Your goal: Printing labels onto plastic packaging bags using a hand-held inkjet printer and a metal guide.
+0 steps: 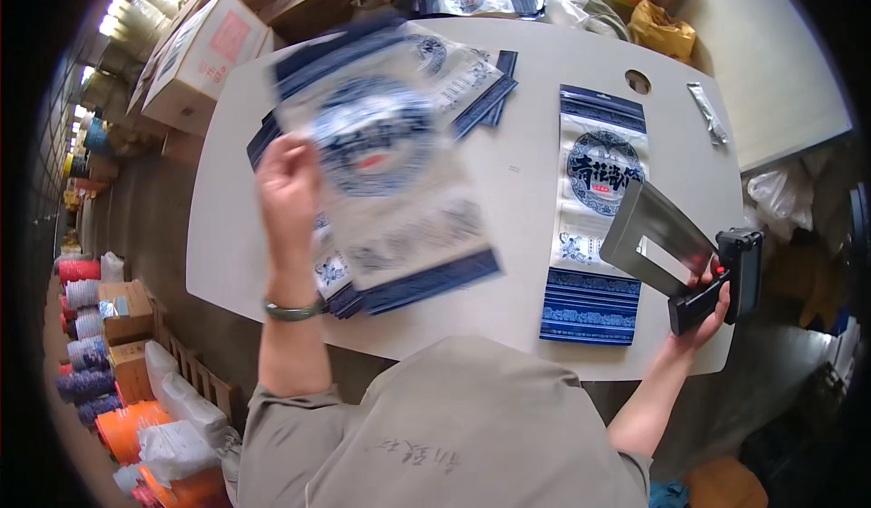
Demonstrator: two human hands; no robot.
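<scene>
My left hand (290,186) is closed on the left edge of a flat blue-and-white printed packaging bag (381,209), which is blurred by motion above the table's left side. Under it lies a loose spread of similar bags (463,77), partly hidden. In my right hand (708,313) is a black handheld printer (742,268) with a red button and a flat grey metal plate (649,236) that has a cut-out window. The plate's left end overlaps the right edge of another bag (594,245), or a neat stack of them, lying flat on the table's right half.
The white table (517,168) has rounded corners and a round cable hole (638,82). A small white packet (708,113) rests near its right edge. Cardboard boxes (209,63) stand at the far left, and more bags (481,0) beyond the far edge. Colourful rolls (132,426) line the floor at left.
</scene>
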